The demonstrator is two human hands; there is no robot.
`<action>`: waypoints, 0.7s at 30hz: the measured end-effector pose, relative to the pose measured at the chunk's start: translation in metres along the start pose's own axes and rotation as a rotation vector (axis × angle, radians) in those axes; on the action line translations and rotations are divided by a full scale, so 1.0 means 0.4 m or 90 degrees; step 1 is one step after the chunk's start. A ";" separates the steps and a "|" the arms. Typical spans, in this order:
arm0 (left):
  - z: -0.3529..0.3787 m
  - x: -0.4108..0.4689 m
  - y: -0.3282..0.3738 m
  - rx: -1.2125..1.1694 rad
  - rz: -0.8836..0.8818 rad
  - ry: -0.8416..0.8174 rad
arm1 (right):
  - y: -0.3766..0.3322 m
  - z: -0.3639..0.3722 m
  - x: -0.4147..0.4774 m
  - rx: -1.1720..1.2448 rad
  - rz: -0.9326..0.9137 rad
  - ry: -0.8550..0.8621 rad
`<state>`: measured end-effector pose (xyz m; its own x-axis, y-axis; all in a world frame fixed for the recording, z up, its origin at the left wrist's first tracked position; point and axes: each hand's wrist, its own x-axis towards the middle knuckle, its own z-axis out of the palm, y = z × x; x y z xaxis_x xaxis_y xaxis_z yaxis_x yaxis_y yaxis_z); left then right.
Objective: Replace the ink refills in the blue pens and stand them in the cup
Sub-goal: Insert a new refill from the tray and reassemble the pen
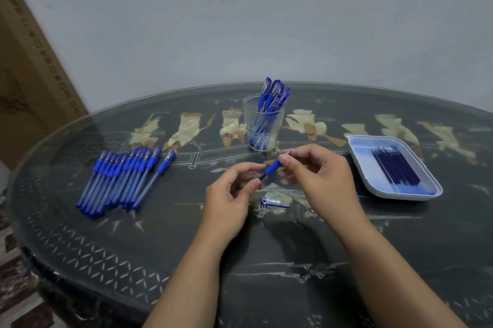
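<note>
Blue pen (272, 167), uncapped, is hanging tilted just above the middle of the table (160, 247), passing between both hands. The left hand (229, 194) is pinching its lower, darker end between thumb and forefinger, with the other fingers curling loosely underneath. The right hand (320, 175) is gripping the upper end of the blue pen by the rubber sleeve, thumb on top and fingers curling round, and a small metal point is showing just past the thumb. A loose cap (273, 201) is lying flat on the table just nearer than the hands, apart from both. Toward the far edge, a clear cup (262, 127) is standing upright and holding several capped pens (272, 95), which are leaning to the right. Toward the left edge, a row of capped pens (120, 178) is lying side by side, caps pointing to the far edge. Toward the right edge, a white tray (362, 149) stained with blue is holding a bundle of dark refills (394, 167) lying close together. A cardboard box (26, 74) is leaning against the wall beyond the table's left edge.
</note>
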<state>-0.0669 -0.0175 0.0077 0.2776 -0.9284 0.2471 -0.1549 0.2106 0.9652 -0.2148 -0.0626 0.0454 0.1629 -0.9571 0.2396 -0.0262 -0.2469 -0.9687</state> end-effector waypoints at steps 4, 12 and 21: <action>-0.001 0.000 -0.002 -0.007 0.000 0.001 | -0.001 0.004 -0.002 0.034 0.016 0.006; -0.001 0.002 -0.006 -0.007 0.006 0.020 | 0.007 0.007 0.003 0.027 0.020 -0.004; 0.000 0.010 -0.004 -0.084 -0.011 0.107 | 0.099 0.016 -0.011 -0.529 -0.082 -0.203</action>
<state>-0.0654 -0.0214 0.0070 0.4357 -0.8700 0.2305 -0.0258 0.2439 0.9694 -0.2101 -0.0670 0.0055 0.4761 -0.8577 0.1938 -0.6738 -0.4975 -0.5463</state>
